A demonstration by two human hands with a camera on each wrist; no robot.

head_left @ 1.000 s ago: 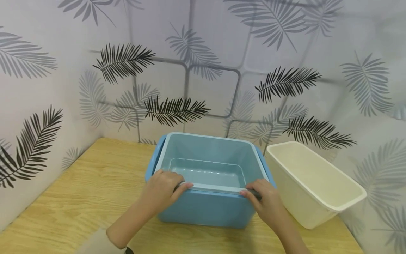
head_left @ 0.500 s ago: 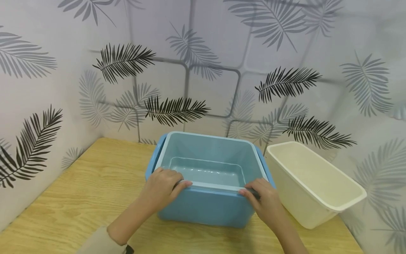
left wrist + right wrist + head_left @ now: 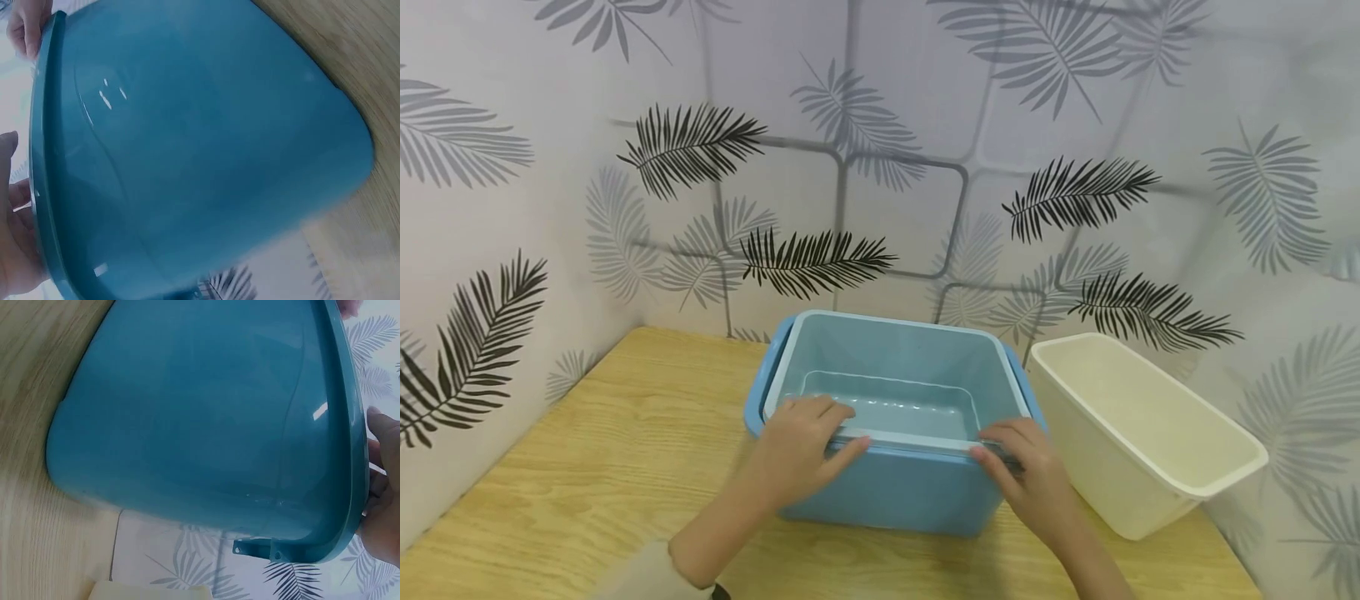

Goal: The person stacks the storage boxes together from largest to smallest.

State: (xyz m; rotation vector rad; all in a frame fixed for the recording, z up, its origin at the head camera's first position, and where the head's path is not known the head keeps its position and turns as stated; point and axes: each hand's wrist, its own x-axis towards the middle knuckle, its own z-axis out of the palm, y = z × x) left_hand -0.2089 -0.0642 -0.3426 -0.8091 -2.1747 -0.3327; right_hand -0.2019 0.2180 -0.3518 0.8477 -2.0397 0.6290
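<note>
- Evidently, we have a blue bin (image 3: 880, 496) at the centre, standing upright on the wood-grain worktop (image 3: 625, 442), its mouth facing up.
- Round that mouth we see a pale rim (image 3: 917, 439); brighter blue strips (image 3: 762, 383) run outside it at 9 and 3 o'clock. We cannot tell whether the pale-rimmed part is a separate liner.
- At the bin's 7 o'clock, the left hand (image 3: 805, 446) has a loose grip: the fingers reach over the front edge, and from the left wrist we see the thumb standing clear of it.
- At 5 o'clock, the right hand (image 3: 1030, 467) has its grip pinching the same edge, fingers inside and thumb on the front.
- On the bin's side we make out short white marks (image 3: 105, 100), which look like glints of light rather than lettering.
- Near one corner, the right wrist view gives us a small tab (image 3: 256, 547) with holes, jutting from under the rim.
- At 3 o'clock, just beside the blue bin, we find a cream bin (image 3: 1097, 450), upright and set at a slant.
- From 9 through 12 to 3 o'clock, the wall (image 3: 910, 108) carries printed grey and black leaves (image 3: 696, 146).
- Toward 7 o'clock, we catch a beige sleeve (image 3: 651, 575) on the left arm.
</note>
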